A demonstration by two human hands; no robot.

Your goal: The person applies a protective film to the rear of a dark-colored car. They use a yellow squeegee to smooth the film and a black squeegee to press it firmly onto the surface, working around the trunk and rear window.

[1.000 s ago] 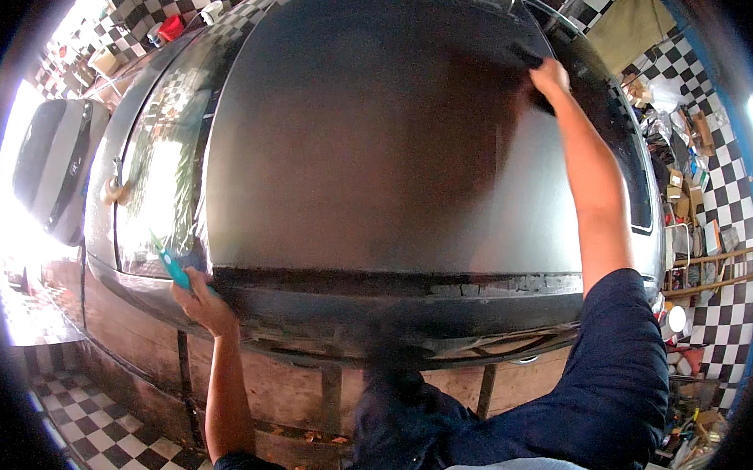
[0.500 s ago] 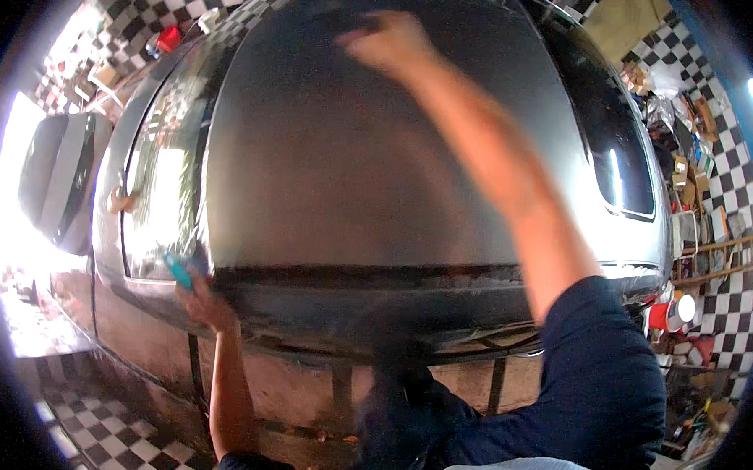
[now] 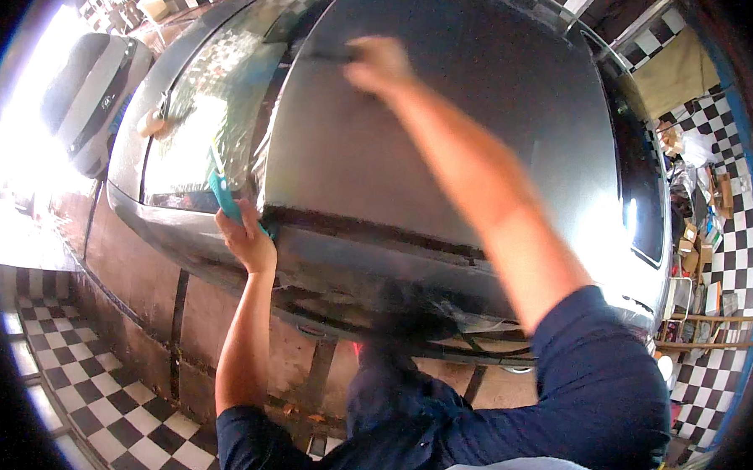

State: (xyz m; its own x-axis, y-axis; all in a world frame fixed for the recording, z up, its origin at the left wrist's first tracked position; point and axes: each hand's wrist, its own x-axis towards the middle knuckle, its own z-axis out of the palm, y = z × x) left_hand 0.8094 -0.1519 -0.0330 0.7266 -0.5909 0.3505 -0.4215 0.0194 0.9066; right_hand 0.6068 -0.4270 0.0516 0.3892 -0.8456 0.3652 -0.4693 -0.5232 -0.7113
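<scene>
A car with a matte dark grey roof [image 3: 448, 146] lies across the view in front of me. My left hand [image 3: 250, 240] is closed around a teal-handled tool [image 3: 224, 195] with a thin pale tip, held over the lower corner of the glass beside the roof edge. The tool's exact kind is unclear. Reaching far over the roof, my right hand [image 3: 380, 65] has its fingers curled near the side toward that glass. Motion blurs it, and a dark shape at its fingertips cannot be made out.
The reflective window glass [image 3: 209, 114] slopes off to the left, with a side mirror [image 3: 150, 126] beyond. Another vehicle [image 3: 92, 101] stands at far left in bright light. Boxes and bags [image 3: 697, 199] line the right wall. Checkered tiles [image 3: 109, 391] cover the floor at lower left.
The view has shifted, so the car sits further right. My right hand is closer to the roof's left edge. My left hand has turned, showing more of the teal-handled tool.
</scene>
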